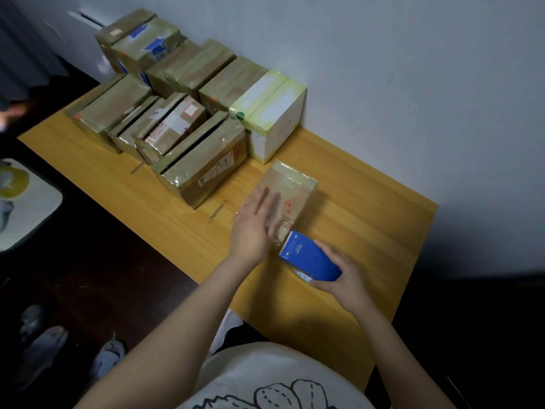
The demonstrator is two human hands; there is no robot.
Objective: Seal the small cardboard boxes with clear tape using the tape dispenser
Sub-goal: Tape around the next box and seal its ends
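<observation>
Past a white shirt point(265, 379), the right hand point(339, 280) curls round a smooth blue dispenser point(309, 258), its toothed edge touching the glossy taped box point(292, 187) on the wooden table point(368, 208), left hand point(253, 228) flat on top, fingers straight.

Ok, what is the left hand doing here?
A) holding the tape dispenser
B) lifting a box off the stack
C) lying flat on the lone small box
C: the left hand lies with straight fingers on the small box; the right hand grips the blue tape dispenser at its near end.
</observation>
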